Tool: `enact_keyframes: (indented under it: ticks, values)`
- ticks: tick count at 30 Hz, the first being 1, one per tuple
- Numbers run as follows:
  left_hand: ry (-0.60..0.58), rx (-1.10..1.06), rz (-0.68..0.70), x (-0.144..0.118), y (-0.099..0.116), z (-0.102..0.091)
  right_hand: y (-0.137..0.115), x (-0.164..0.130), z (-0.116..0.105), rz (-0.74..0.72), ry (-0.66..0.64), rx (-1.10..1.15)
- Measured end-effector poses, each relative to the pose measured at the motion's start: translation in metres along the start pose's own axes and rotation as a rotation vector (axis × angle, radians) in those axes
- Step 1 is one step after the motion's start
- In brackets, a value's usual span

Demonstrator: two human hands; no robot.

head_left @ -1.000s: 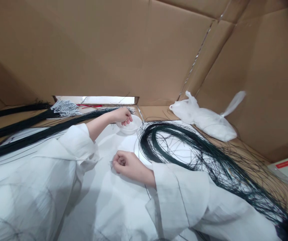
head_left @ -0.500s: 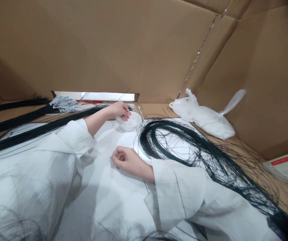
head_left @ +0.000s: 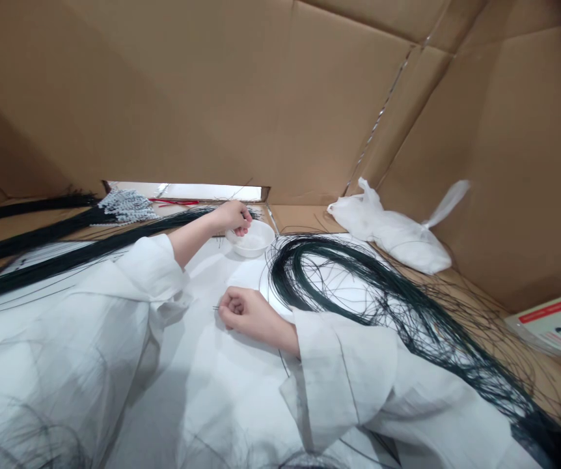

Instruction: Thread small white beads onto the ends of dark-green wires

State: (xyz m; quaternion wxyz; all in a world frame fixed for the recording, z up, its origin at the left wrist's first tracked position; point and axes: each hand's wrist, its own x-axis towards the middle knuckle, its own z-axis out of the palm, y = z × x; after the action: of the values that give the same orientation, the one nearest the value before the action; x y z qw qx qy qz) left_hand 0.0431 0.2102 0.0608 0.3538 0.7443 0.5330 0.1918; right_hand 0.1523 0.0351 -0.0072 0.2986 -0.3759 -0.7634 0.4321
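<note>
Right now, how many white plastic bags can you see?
1: the white plastic bag lies knotted by the cardboard wall, right of the white bowl. Others may be hidden.

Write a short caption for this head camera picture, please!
Left hand dips into a small white bowl; right hand rests closed beside dark wires.

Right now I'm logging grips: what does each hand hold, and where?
Right hand, fisted, pinches thin dark wires near their ends. Left hand fingertips dip into the small white bowl; contents indiscernible.

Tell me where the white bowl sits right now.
In the head view, the white bowl sits centre, near the cardboard wall, under the left hand, just left of the dark wire coil.
</note>
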Motion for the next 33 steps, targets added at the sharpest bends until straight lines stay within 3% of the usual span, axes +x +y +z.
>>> enact_keyframes:
  ticks: [5, 9, 12, 15, 22, 33]
  values:
    - [0.049, 0.043, 0.087, -0.018, 0.012, -0.006, 0.0, 0.0, 0.001, 0.008, 0.009, 0.012]
    - [0.06, 0.139, 0.224, -0.064, 0.019, -0.022, -0.002, -0.001, 0.001, 0.016, 0.008, 0.016]
    - [0.037, 0.263, 0.253, -0.103, 0.01, -0.022, -0.003, -0.002, 0.0, 0.024, 0.011, -0.003]
    - [0.066, 0.424, 0.247, -0.121, -0.01, -0.007, -0.003, -0.002, -0.001, 0.022, 0.01, -0.013]
    - [0.105, 0.496, 0.261, -0.104, -0.046, 0.027, -0.002, -0.002, 0.0, 0.018, 0.001, -0.051]
    - [0.125, 0.346, 0.261, -0.098, -0.058, 0.03, -0.003, -0.003, 0.0, 0.035, -0.025, -0.038]
